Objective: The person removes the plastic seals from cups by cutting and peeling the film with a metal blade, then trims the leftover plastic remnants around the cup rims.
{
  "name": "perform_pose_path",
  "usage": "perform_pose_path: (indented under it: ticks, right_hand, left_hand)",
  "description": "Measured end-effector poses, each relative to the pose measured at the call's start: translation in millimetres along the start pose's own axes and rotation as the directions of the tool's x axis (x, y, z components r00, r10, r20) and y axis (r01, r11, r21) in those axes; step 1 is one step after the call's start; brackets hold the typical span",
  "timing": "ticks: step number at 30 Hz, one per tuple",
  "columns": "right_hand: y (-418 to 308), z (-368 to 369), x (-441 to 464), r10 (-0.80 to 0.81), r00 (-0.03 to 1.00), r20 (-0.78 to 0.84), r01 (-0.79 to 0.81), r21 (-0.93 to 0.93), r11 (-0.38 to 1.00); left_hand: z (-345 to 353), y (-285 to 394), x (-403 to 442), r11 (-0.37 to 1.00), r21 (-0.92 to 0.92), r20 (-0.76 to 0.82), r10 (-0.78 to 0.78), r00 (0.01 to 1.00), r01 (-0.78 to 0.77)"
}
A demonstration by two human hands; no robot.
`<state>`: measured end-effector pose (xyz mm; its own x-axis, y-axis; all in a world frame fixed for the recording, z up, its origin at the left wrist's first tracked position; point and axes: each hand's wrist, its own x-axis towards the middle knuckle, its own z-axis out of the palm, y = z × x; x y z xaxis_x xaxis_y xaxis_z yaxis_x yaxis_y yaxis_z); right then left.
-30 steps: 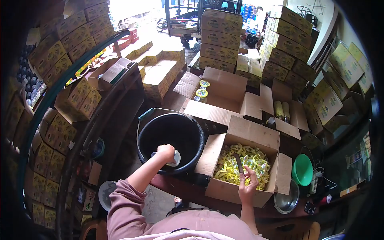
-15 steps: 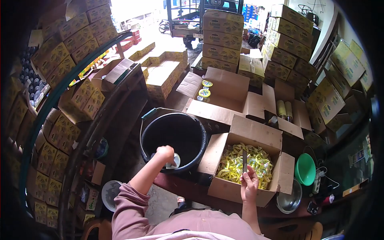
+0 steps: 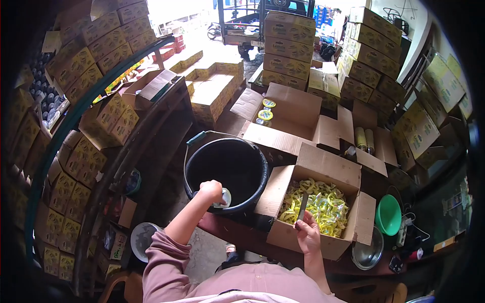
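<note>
My left hand [image 3: 210, 192] is closed round a small whitish cup [image 3: 225, 198] at the near inside edge of the black bucket [image 3: 227, 169]. The bucket's wire handle with its teal grip rests at the far left rim. My right hand [image 3: 307, 232] pinches a dark flat blade [image 3: 302, 208], which points up and away over the open cardboard box [image 3: 328, 165]. Yellow and white strips [image 3: 323, 204] fill that box. The blade's lower end is hidden in my fingers.
Behind stands an open carton [image 3: 295, 111] with several yellow-lidded cups. A green bowl [image 3: 388, 214] and a metal bowl [image 3: 368, 250] sit at the right. Stacked cartons [image 3: 288, 48] rise at the back; a shelf [image 3: 161, 98] with boxes runs along the left.
The whole view has shifted, so the scene sits further right. The blade, upright half a second ago, now leans slightly, and my right hand has turned. My left hand stays at the bucket with the cup.
</note>
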<state>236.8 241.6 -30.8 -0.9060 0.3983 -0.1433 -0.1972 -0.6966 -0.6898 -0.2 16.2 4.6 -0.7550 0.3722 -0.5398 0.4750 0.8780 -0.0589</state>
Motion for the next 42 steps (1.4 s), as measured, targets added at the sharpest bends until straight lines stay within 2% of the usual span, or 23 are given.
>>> perform_pose_path:
  ticks: [4, 5, 8, 9, 10, 12, 13, 16, 19, 20, 22, 23, 24, 26, 27, 30, 31, 32, 34, 37, 38, 39, 42]
  right_hand:
    - [1, 2, -1, -0.007, 0.999, -0.037, 0.007, -0.014, 1.000]
    - [2, 3, -2, -0.016, 0.998, -0.062, 0.015, -0.020, 1.000]
    - [2, 5, -2, -0.011, 0.996, -0.091, 0.010, -0.011, 1.000]
    - [3, 6, -2, -0.010, 0.996, -0.088, 0.009, -0.017, 1.000]
    - [3, 6, -2, -0.011, 0.996, -0.086, 0.009, -0.023, 1.000]
    - [2, 3, -4, -0.003, 0.997, -0.077, 0.000, -0.045, 0.999]
    - [2, 2, -3, 0.002, 0.998, -0.065, -0.006, -0.056, 0.998]
    - [4, 0, -2, 0.012, 0.994, -0.106, -0.019, -0.065, 0.998]
    - [3, 1, 6, -0.001, 0.994, -0.107, -0.009, -0.094, 0.996]
    - [3, 2, 10, -0.004, 0.995, -0.095, -0.006, -0.107, 0.994]
    - [7, 3, 27, -0.107, 0.987, -0.117, 0.077, -0.232, 0.970]
    - [4, 16, 35, -0.153, 0.979, -0.131, 0.108, -0.303, 0.947]
    - [0, 30, 42, -0.195, 0.977, -0.086, 0.150, -0.371, 0.917]
    - [-5, 42, 64, -0.271, 0.949, 0.162, 0.315, -0.539, 0.781]
    - [-9, 57, 69, -0.289, 0.936, 0.199, 0.351, -0.557, 0.753]
    - [-9, 93, 86, -0.335, 0.889, 0.312, 0.457, -0.599, 0.658]
    - [-11, 104, 92, -0.448, 0.782, 0.434, 0.610, -0.681, 0.406]
    - [-20, 116, 93, -0.439, 0.699, 0.565, 0.689, -0.697, 0.201]
    - [-24, 134, 97, -0.470, 0.528, 0.707, 0.798, -0.602, -0.009]
    - [-34, 138, 108, -0.345, 0.347, 0.872, 0.826, -0.458, -0.327]
    - [-37, 139, 108, -0.310, 0.324, 0.894, 0.825, -0.428, -0.369]
    - [-40, 139, 107, -0.273, 0.303, 0.913, 0.823, -0.395, -0.409]
    - [-42, 138, 105, -0.212, 0.243, 0.947, 0.805, -0.319, -0.501]
  left_hand:
    - [1, 1, -4, 0.999, -0.002, -0.106, 0.051, 0.993, -0.051]
    - [1, 2, -5, 0.999, 0.014, -0.015, 0.045, 0.999, -0.045]
    - [5, 0, 2, 0.992, -0.117, -0.209, 0.029, 0.977, -0.055]
    - [-2, 3, -7, 0.997, 0.057, -0.031, 0.057, 0.998, -0.055]
    - [-4, 5, -6, 0.999, 0.046, 0.017, 0.020, 1.000, -0.021]
    - [-4, 0, -3, 0.997, -0.028, -0.072, 0.064, 0.995, -0.066]
    - [0, 2, -3, 0.991, -0.114, -0.268, 0.041, 0.963, -0.074]
    - [0, 2, -6, 0.934, -0.245, -0.667, 0.033, 0.744, -0.261]
    - [-11, -2, -7, 0.617, -0.608, -0.651, -0.027, 0.759, -0.499]
    - [-8, -3, -6, 0.522, -0.613, -0.704, -0.021, 0.709, -0.593]
    - [-8, -7, -7, 0.323, -0.773, -0.587, -0.038, 0.808, -0.546]
    - [0, -10, 2, 0.328, -0.737, -0.635, -0.039, 0.771, -0.591]
    - [2, -9, 0, 0.241, -0.759, -0.629, -0.035, 0.776, -0.604]
    - [-3, -4, -6, 0.062, -0.779, -0.626, -0.027, 0.779, -0.624]
    - [-8, 2, -14, 0.014, -0.772, -0.636, -0.008, 0.772, -0.635]
    - [-7, 13, -15, 0.200, -0.628, -0.775, -0.081, 0.627, -0.752]
    - [-13, 14, -20, 0.191, -0.641, -0.762, -0.041, 0.647, -0.743]
    - [-16, 16, -25, 0.172, -0.643, -0.759, -0.012, 0.651, -0.747]
    - [-22, 16, -31, 0.138, -0.643, -0.755, 0.047, 0.654, -0.753]
    - [-24, 16, -34, 0.297, -0.481, -0.861, 0.018, 0.508, -0.825]
    - [-24, 16, -35, 0.348, -0.421, -0.891, 0.016, 0.454, -0.838]
    - [-30, 20, -48, 0.352, -0.478, -0.864, -0.020, 0.504, -0.805]
    - [-32, 27, -55, 0.452, -0.434, -0.889, -0.073, 0.452, -0.779]
